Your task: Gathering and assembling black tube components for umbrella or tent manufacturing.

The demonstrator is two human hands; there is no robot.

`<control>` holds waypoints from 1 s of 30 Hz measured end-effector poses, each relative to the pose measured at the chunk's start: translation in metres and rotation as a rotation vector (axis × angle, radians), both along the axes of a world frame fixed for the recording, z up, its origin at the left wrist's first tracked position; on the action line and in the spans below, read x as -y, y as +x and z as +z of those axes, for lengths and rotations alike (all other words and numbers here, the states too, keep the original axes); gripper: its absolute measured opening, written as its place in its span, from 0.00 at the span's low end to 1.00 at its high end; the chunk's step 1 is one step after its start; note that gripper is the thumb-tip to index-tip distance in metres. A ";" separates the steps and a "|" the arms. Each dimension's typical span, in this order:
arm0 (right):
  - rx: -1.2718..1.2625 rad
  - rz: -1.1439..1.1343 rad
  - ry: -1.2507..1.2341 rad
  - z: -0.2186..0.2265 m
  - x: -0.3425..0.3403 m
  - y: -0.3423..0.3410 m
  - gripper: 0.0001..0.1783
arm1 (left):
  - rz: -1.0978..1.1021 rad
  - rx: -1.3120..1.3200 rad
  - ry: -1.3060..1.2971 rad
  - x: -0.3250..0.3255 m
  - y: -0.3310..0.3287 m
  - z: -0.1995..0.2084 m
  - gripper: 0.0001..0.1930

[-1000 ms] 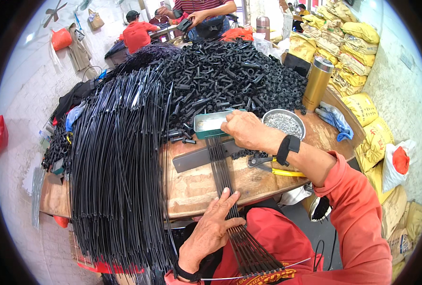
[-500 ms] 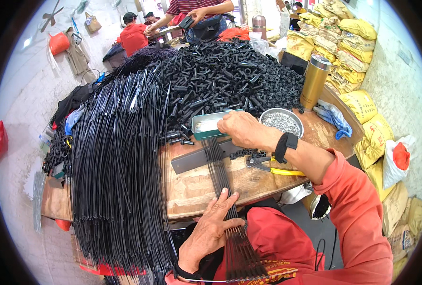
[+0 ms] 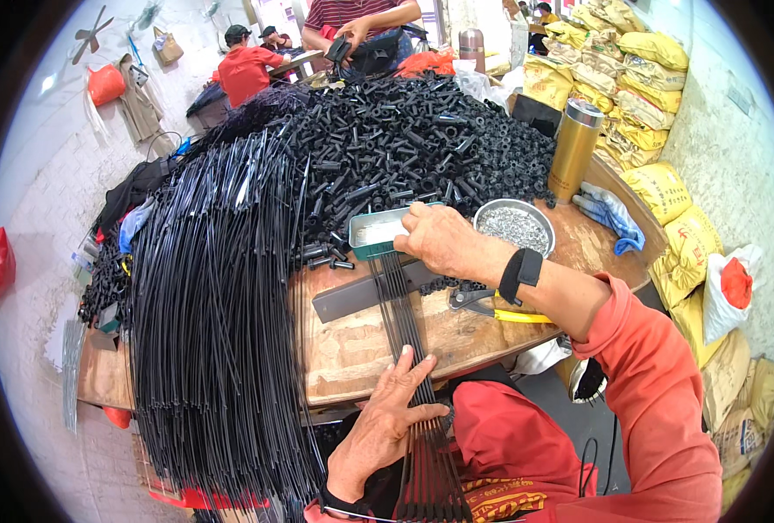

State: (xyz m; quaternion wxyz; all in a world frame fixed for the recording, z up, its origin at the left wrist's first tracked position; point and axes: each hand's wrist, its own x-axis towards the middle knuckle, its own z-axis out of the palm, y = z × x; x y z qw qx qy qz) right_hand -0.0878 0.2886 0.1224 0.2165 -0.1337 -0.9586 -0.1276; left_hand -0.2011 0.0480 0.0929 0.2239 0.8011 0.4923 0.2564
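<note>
My left hand (image 3: 387,417) lies across a fanned bundle of thin black rods (image 3: 395,301), its fingers stretched out and apart. The rods run from the tabletop down over my lap, where their dark thicker ends spread side by side. At their far end stands a small green rectangular tray (image 3: 375,253) with pale contents. My right hand (image 3: 446,240) is closed on the tray's right end; its fingertips are partly hidden. Beneath the rods a flat dark grey bar (image 3: 345,300) lies on the wooden table. How the rods' far ends meet the tray cannot be made out.
A large heap of black tubular parts (image 3: 404,131) covers the table's back; long black rods (image 3: 212,322) drape over its left side. A round metal dish (image 3: 551,228) of small silvery pieces, yellow-handled pliers (image 3: 500,309), a gold flask (image 3: 576,152) and a glove (image 3: 611,216) lie right. People work beyond.
The rods' lower ends have swung a little left over my lap. Both hands stay nearly in place. Across the table, a co-worker's arm has drawn in toward the dark object held there.
</note>
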 end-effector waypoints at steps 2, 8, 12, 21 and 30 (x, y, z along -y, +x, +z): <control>-0.008 0.003 0.031 -0.002 0.003 -0.002 0.06 | 0.001 0.018 0.011 0.000 -0.001 -0.002 0.19; -0.015 -0.016 -0.008 -0.004 -0.002 -0.001 0.05 | 0.024 0.037 -0.001 -0.001 0.003 0.009 0.17; 0.059 -0.048 -0.113 0.001 -0.005 -0.001 0.04 | 0.028 0.023 0.006 -0.001 0.003 0.005 0.15; -0.009 -0.025 -0.180 -0.004 -0.004 -0.004 0.04 | -0.003 -0.012 -0.023 -0.002 0.001 0.006 0.14; 0.056 -0.086 -0.298 0.000 0.001 -0.002 0.03 | 0.031 -0.007 0.045 -0.004 0.002 0.001 0.11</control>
